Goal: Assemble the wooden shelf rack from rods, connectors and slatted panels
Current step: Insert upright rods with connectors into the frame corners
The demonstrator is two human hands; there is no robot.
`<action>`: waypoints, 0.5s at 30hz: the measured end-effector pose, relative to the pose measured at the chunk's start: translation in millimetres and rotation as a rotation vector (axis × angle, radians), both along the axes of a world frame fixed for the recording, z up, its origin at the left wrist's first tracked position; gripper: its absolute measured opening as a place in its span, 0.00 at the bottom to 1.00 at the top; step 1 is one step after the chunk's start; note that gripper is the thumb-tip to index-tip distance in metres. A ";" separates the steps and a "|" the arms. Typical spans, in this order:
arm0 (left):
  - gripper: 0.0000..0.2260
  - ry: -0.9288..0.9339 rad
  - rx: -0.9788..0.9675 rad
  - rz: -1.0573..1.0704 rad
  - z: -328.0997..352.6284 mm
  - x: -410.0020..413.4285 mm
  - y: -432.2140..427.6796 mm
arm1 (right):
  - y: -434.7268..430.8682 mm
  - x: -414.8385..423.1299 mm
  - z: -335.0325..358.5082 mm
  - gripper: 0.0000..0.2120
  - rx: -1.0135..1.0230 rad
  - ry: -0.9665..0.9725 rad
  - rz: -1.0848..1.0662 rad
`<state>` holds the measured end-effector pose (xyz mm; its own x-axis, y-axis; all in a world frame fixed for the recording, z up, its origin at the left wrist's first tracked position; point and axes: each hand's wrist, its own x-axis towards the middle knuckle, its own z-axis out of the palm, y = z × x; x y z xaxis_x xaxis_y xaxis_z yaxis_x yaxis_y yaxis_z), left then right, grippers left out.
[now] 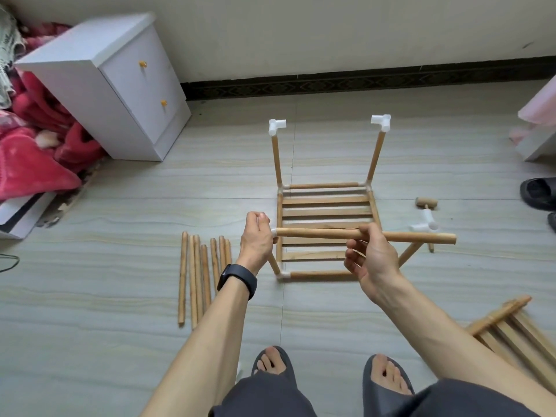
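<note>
The right grip (370, 256) clasps the rod (415, 237) near mid-length, above the rack frame (326, 201); the left grip (257, 236) clenches the white connector (274, 232) at the rod's end. Light, stiff, smooth wood, I judge: hold nearer that connector for a straight push.

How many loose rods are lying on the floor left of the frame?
7 loose rods, side by side on the floor left of the rack frame; the left forearm covers some lower ends, so another may be hidden. The right hand holds one more rod.
</note>
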<state>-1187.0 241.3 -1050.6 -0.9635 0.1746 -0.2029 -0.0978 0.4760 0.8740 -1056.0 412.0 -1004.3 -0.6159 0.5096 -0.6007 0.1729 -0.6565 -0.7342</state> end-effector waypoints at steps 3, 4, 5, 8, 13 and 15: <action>0.13 0.008 0.017 0.003 -1.0 0.1 -0.8 | 1.1 -1.7 -5.0 0.10 0.005 -0.012 0.018; 0.13 0.011 0.021 0.002 -0.8 0.6 -1.0 | 2.3 -1.9 -6.5 0.09 -0.001 -0.021 0.023; 0.13 0.016 0.026 0.000 -0.9 1.4 -1.3 | 4.2 -1.9 -8.1 0.09 -0.008 -0.031 0.030; 0.13 0.023 0.052 -0.013 -1.1 5.0 -2.8 | 10.2 -1.6 -12.8 0.10 -0.038 -0.047 0.079; 0.13 0.015 0.042 -0.036 -3.0 7.0 -8.1 | 17.0 -6.0 -18.7 0.12 -0.014 0.005 0.153; 0.12 0.019 0.036 -0.037 -4.4 8.9 -9.8 | 13.2 -10.5 -18.9 0.12 0.025 0.044 0.169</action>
